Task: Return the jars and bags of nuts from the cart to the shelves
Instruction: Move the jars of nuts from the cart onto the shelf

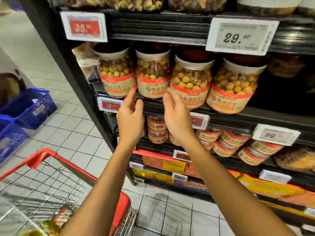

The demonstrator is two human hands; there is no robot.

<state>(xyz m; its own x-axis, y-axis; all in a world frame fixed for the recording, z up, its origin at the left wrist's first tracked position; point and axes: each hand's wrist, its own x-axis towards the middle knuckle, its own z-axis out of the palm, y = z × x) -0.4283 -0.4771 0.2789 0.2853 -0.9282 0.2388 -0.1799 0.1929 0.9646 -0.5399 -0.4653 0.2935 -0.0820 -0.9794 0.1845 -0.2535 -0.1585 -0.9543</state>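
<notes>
Both hands are raised in front of the shelves and hold nothing. The left hand (130, 116) is loosely open with its back to the camera. Its forefinger reaches up to the lower left edge of the label on a jar of coated peanuts (153, 75) — touching it or just short, I cannot tell which. The right hand (177, 116) is open too, its fingers gently bent and a little spread, their tips in front of the jar's lower right corner; contact there is no clearer. The jar stands between the two released hands on the middle shelf (230, 119), second from the left in a row of four like jars. It is upright, long axis vertical, its dark lid up under the shelf above and its red-banded label facing the aisle. The leftmost jar (117, 74), the third jar (191, 82) and the fourth jar (233, 87) stand the same way, close side by side. A white price tag reading 29.90 (242, 36) hangs above the fourth jar. Small round tins (156, 128) are stacked on the shelf below, behind the wrists. The cart (51, 157) — wire with a red rim — sits at lower left beneath the left forearm, with a blurred packet (59, 217) inside it.
</notes>
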